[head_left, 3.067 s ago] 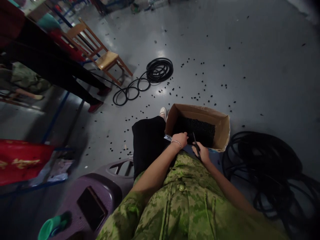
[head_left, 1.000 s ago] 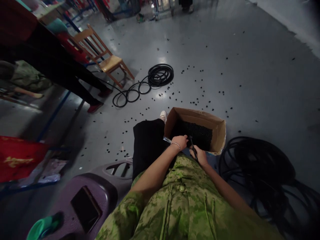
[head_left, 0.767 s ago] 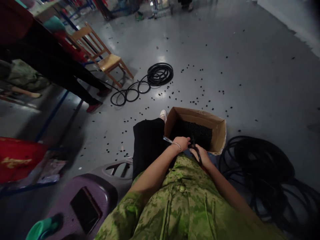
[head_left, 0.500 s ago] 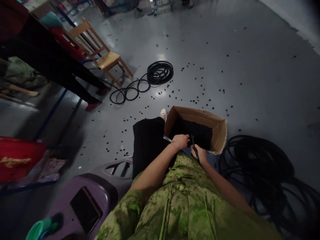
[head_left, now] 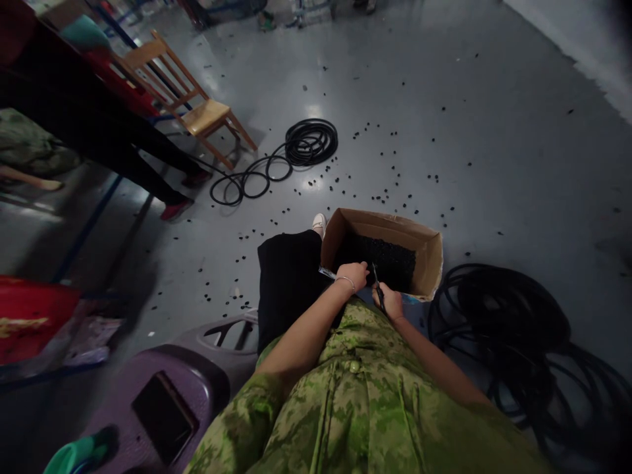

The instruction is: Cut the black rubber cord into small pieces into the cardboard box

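My left hand (head_left: 352, 275) is over the near side of an open cardboard box (head_left: 428, 263), fingers pinched together. What they hold is too dark and small to make out. Close beside it, my right hand (head_left: 391, 303) grips dark-handled scissors (head_left: 378, 289), whose narrow tips point up toward the left fingertips. Many small black pieces (head_left: 392, 258) fill the bottom of the box. A pale strip (head_left: 326, 272) shows at the box's near left corner, by my left wrist.
Coiled black hose (head_left: 513, 309) lies right of the box; another hose coil (head_left: 311, 141) lies ahead. Small black bits dot the floor. At left are a purple stool (head_left: 197, 368) bearing a phone (head_left: 164, 417), a wooden chair (head_left: 207, 117) and a standing person's legs (head_left: 153, 164).
The scissors' handles, spread apart half a second ago, are now closer together in my right hand. The whole view has shifted slightly; my left hand stays pinched over the box.
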`<action>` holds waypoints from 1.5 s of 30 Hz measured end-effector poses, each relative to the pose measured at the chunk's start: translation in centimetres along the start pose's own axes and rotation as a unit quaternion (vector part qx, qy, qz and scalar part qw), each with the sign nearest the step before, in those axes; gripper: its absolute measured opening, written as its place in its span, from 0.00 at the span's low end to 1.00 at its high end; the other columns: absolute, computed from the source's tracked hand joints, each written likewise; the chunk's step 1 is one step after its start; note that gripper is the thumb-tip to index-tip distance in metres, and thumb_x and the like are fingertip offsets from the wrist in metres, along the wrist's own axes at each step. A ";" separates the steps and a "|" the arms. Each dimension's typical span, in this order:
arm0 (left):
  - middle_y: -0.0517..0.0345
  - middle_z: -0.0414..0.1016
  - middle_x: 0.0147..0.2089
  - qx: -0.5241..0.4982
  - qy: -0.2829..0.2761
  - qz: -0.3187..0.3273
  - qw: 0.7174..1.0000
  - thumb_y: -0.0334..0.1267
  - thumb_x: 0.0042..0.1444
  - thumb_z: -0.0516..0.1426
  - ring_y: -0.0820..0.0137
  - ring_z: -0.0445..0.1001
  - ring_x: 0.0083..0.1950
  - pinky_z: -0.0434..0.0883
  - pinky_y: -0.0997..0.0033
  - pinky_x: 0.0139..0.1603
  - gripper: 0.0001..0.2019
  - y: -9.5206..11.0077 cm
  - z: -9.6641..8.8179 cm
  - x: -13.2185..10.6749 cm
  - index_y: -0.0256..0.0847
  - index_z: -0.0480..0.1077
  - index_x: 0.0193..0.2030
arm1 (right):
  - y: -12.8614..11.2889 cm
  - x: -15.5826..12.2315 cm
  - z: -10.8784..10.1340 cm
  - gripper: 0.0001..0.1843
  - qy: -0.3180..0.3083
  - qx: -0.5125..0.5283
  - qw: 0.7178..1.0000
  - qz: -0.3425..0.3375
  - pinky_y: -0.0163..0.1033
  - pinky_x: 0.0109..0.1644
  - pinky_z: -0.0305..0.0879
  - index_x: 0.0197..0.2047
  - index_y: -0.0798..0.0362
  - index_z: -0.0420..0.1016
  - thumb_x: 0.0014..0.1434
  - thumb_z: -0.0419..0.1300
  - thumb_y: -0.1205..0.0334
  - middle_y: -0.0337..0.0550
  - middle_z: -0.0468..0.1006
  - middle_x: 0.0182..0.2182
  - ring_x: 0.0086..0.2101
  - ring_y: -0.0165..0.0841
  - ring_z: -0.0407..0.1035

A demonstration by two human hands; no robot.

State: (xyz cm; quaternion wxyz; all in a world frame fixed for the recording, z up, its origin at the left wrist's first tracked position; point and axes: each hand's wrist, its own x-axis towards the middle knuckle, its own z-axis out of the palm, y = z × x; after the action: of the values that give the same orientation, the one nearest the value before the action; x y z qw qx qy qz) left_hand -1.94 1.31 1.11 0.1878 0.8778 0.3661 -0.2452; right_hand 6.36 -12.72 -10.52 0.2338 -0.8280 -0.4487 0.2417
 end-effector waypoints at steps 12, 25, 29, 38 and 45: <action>0.44 0.77 0.47 0.009 0.004 -0.008 1.000 0.43 0.65 0.46 0.59 0.77 0.48 0.72 0.63 0.45 0.15 0.0 0.3 0.0 0.40 0.67 0.50 | -0.6 0.0 -0.2 0.16 0.000 0.038 0.999 0.021 0.33 0.31 0.59 0.40 0.50 0.77 0.56 0.52 0.53 0.41 0.78 0.24 0.25 0.33 0.70; 0.49 0.77 0.47 -0.035 0.021 -0.008 0.999 0.45 0.66 0.44 0.64 0.76 0.49 0.70 0.69 0.45 0.15 0.2 -0.7 -0.9 0.43 0.66 0.50 | -2.5 -1.8 -4.3 0.21 -0.071 0.247 0.966 0.005 0.37 0.39 0.66 0.44 0.53 0.74 0.55 0.55 0.48 0.42 0.79 0.32 0.33 0.35 0.72; 0.50 0.77 0.47 -0.032 0.015 -0.006 0.999 0.45 0.66 0.44 0.65 0.76 0.49 0.70 0.69 0.46 0.15 0.4 -0.7 -1.0 0.44 0.66 0.50 | -2.6 -1.7 -4.3 0.20 -0.065 0.245 0.967 0.005 0.37 0.40 0.66 0.43 0.52 0.75 0.55 0.55 0.48 0.41 0.80 0.33 0.34 0.35 0.73; 0.49 0.77 0.47 -0.022 0.004 0.008 1.000 0.43 0.66 0.45 0.64 0.76 0.49 0.70 0.67 0.46 0.15 0.5 -0.3 -0.7 0.44 0.66 0.52 | -2.5 -1.4 -4.0 0.20 -0.059 0.238 0.969 0.003 0.38 0.41 0.66 0.41 0.53 0.76 0.54 0.55 0.47 0.44 0.80 0.34 0.35 0.36 0.73; 0.49 0.77 0.47 -0.019 -0.003 0.016 1.000 0.44 0.65 0.45 0.63 0.77 0.48 0.70 0.68 0.45 0.15 0.6 -0.2 -0.7 0.44 0.67 0.52 | -2.7 -1.4 -3.9 0.21 -0.065 0.265 0.962 0.026 0.37 0.38 0.65 0.40 0.54 0.75 0.54 0.55 0.46 0.43 0.79 0.33 0.34 0.36 0.72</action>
State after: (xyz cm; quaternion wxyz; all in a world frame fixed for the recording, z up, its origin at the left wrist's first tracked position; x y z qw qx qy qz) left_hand -1.91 0.61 1.72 0.2095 0.8790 0.3560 -0.2382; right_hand 6.38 -13.31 -5.63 0.4086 -0.7307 -0.3610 0.4109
